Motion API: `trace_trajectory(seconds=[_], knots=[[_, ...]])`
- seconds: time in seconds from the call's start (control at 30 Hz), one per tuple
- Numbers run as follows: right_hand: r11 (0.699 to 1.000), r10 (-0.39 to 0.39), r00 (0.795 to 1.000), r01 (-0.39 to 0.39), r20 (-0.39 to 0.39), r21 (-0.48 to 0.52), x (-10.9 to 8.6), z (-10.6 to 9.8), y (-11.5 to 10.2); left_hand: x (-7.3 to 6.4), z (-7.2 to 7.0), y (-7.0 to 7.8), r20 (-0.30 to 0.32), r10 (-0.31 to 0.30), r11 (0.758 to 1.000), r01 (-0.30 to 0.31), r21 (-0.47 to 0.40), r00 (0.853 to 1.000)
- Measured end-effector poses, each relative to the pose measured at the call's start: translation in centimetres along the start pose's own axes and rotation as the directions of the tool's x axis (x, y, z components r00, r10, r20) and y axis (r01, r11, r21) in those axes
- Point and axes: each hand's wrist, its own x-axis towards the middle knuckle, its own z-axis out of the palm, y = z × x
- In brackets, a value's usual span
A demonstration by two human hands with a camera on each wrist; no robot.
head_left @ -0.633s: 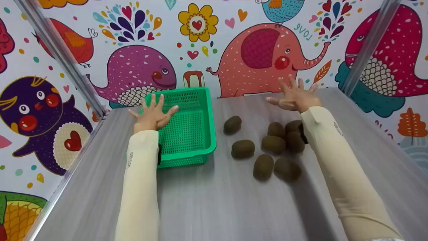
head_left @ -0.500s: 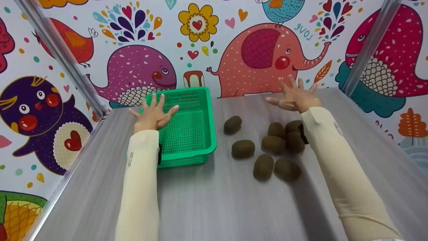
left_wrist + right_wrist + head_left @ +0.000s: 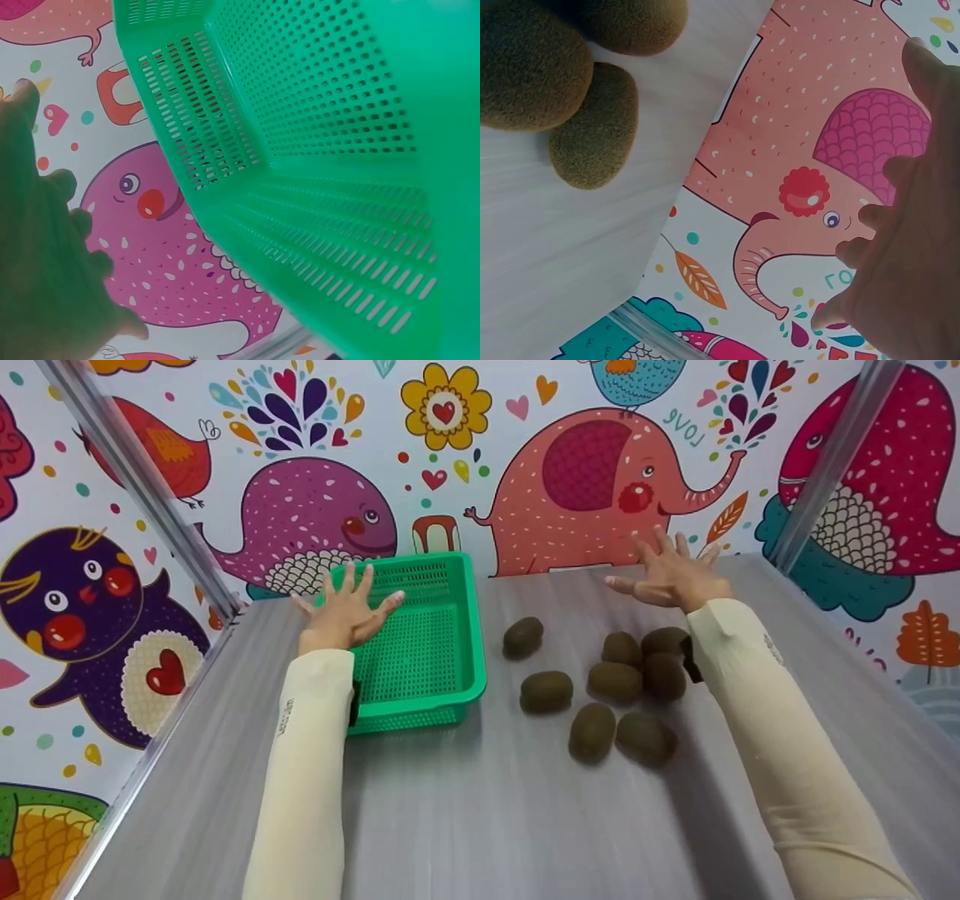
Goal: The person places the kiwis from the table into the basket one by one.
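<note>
My left hand point(image 3: 341, 611) is spread over the left side of a green plastic basket point(image 3: 469, 645), fingers apart and holding nothing. In the left wrist view, the slotted basket wall point(image 3: 322, 180) fills the right side, and the left hand point(image 3: 52, 247) shows at the left edge. With fingers fanned out, my right hand point(image 3: 671, 574) hovers past the far end of a group of brown kiwis point(image 3: 615, 681), also holding nothing. The right wrist view has kiwis point(image 3: 596, 127) at the upper left and the right hand point(image 3: 900, 232) at the right. The right forearm partly hides the rightmost kiwis.
One kiwi point(image 3: 523, 637) and another kiwi point(image 3: 546, 692) lie apart, nearer the basket. Everything stands on a grey wood-grain table point(image 3: 465, 817). Cartoon-printed panels point(image 3: 450, 472) close off the back and both sides, with metal posts point(image 3: 832, 465) at the corners.
The right hand has shifted slightly to the right, and the left forearm slightly to the left. The view has tilted a little. Basket and kiwis stay in place.
</note>
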Motion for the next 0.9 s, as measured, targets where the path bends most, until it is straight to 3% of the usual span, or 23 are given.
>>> trace_trajectory(seconds=[0.23,0.6,0.9], knots=[[1.000,-0.013,1.000,0.013,-0.019,0.005,-0.2,0.2,1.6,-0.3,-0.3,-0.5,0.019,0.023,1.000,-0.023,0.005,1.000],[0.996,-0.027,0.999,0.030,-0.038,0.087,-0.7,0.6,4.2,-1.8,-0.3,-3.9,0.034,0.019,0.999,-0.018,-0.044,0.999],[0.963,-0.007,1.000,0.007,-0.004,0.270,-1.2,2.0,5.9,-3.5,0.7,-5.3,0.024,0.023,0.995,-0.020,-0.100,0.999]])
